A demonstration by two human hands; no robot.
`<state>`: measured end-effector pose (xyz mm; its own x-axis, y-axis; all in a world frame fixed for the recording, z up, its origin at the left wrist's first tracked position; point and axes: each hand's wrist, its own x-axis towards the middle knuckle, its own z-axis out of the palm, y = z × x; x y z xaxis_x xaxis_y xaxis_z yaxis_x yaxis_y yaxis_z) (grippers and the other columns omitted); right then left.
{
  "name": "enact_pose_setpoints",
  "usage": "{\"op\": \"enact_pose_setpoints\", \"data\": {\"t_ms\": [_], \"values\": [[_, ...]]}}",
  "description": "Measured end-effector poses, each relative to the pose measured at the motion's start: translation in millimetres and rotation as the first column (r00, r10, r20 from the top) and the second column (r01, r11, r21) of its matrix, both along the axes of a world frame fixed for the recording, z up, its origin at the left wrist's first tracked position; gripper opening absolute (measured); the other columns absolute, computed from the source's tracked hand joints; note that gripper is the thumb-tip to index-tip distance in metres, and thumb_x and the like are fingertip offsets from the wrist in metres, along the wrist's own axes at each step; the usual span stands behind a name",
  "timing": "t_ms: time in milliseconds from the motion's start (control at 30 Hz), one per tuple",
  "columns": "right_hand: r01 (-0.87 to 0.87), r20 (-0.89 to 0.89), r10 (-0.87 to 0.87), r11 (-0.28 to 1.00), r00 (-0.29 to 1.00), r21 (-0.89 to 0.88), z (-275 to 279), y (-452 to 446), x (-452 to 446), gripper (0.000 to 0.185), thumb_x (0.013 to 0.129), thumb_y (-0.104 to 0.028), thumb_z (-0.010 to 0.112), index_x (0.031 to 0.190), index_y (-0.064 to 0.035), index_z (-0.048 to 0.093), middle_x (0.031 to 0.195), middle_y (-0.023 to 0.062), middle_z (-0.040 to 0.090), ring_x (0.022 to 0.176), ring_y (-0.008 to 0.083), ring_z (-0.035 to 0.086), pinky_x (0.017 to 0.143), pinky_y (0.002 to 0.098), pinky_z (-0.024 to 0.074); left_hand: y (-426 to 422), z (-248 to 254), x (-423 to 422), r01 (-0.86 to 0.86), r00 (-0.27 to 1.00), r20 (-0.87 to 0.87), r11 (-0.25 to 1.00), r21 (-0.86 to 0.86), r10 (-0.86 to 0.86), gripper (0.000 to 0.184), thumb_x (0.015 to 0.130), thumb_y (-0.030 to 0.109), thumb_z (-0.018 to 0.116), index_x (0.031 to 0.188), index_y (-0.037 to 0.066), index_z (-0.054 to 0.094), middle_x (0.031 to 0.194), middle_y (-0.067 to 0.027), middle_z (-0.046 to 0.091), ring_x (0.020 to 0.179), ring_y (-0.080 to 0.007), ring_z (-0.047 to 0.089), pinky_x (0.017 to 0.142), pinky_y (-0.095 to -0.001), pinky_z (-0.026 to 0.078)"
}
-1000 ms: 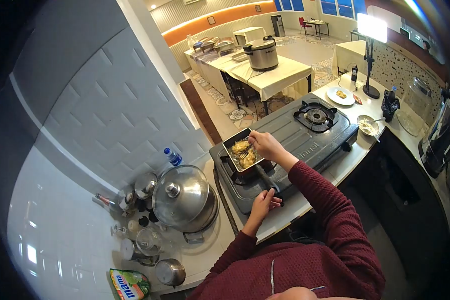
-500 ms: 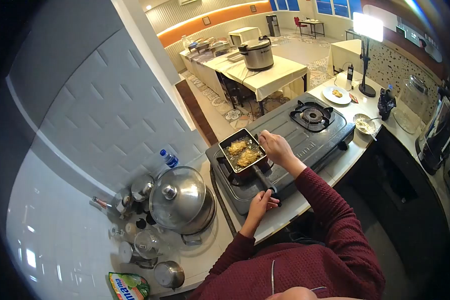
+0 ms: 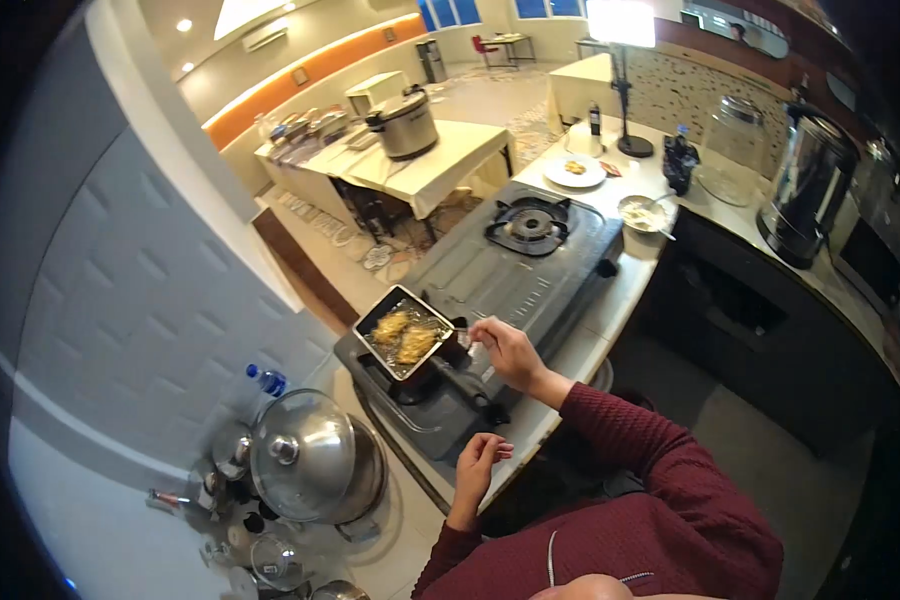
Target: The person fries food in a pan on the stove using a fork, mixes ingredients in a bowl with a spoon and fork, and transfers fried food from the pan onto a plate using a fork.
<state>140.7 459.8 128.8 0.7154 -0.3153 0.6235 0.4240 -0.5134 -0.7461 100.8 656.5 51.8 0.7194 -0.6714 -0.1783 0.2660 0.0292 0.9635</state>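
Drawn off the handle since the earlier frame, the left hand now sits below the handle's end, at lower centre of the frame, with its fingers released and loosely bent. The whole view has swung too, so the room stands further left and the metal kettle at the right shows more fully.

The right hand is at the centre, just beside the right-hand edge of the square pan. Its fingers are bent together; I cannot tell whether they are grasping anything.

The pan stands left of centre over the nearer burner of the grey stove, its handle pointing down and to the right. Two golden pieces lie side by side in bubbling oil inside it. The second burner, further up the frame, carries no pan.

Around the stove runs a pale desk. At lower left it bears a large pot with a clear lid, with a blue-capped bottle just above. Toward the upper right are a white plate with small yellowish food on it and a bowl of pale mixture with a spoon in it.
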Motion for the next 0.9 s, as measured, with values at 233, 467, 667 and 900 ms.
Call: {"op": "enact_pose_setpoints", "data": {"t_ms": [233, 467, 667, 900], "values": [[-0.058, -0.010, 0.276, 0.237, 0.961, 0.970, -17, -60, -75, 0.023, 0.089, -0.010, 0.043, 0.110, -0.0028, 0.045, 0.096, 0.0147, 0.062, 0.085, 0.0211, 0.062, 0.075, 0.0293, 0.0487, -30, -1, -65, 0.082, 0.997, -0.022, 0.994, 0.068, -0.080, 0.019, 0.092, 0.019, 0.050, 0.089, 0.000, 0.054, 0.087, -0.0101, 0.063, 0.081, -0.0153, 0.061, 0.077, -0.0288, 0.049], [0.025, -0.095, 0.264, 0.259, 0.960, 0.966, -30, -202, -272, 0.042, 0.088, -0.008, 0.049, 0.127, 0.0005, 0.034, 0.100, 0.0145, 0.061, 0.082, 0.0160, 0.060, 0.074, 0.0267, 0.0481, -127, -39, -173, 0.146, 0.986, 0.038, 0.956, 0.255, -0.161, 0.020, 0.089, 0.019, 0.056, 0.080, 0.001, 0.057, 0.080, -0.0070, 0.064, 0.074, -0.0103, 0.059, 0.069, -0.0239, 0.048], [0.176, -0.272, 0.289, 0.316, 0.918, 0.932, -34, -315, -509, 0.036, 0.085, -0.002, 0.052, 0.120, 0.0028, 0.043, 0.080, 0.0050, 0.058, 0.063, 0.0077, 0.052, 0.057, 0.0198, 0.0425, -276, -37, -325, 0.401, 0.914, -0.121, 0.905, 0.141, -0.386, 0.023, 0.092, 0.022, 0.049, 0.087, 0.001, 0.058, 0.085, -0.0065, 0.064, 0.076, -0.0113, 0.059, 0.071, -0.0258, 0.047], [0.431, -0.431, -0.038, 0.184, 0.901, 0.884, -67, -370, -692, 0.024, 0.089, -0.003, 0.043, 0.113, -0.0004, 0.047, 0.070, 0.0016, 0.052, 0.053, 0.0040, 0.041, 0.045, 0.0167, 0.0328, -382, -1, -409, 0.739, 0.623, 0.071, 0.616, 0.272, -0.779, 0.023, 0.092, 0.022, 0.049, 0.092, 0.000, 0.057, 0.084, -0.0044, 0.063, 0.078, -0.0103, 0.058, 0.072, -0.0260, 0.047]]}}
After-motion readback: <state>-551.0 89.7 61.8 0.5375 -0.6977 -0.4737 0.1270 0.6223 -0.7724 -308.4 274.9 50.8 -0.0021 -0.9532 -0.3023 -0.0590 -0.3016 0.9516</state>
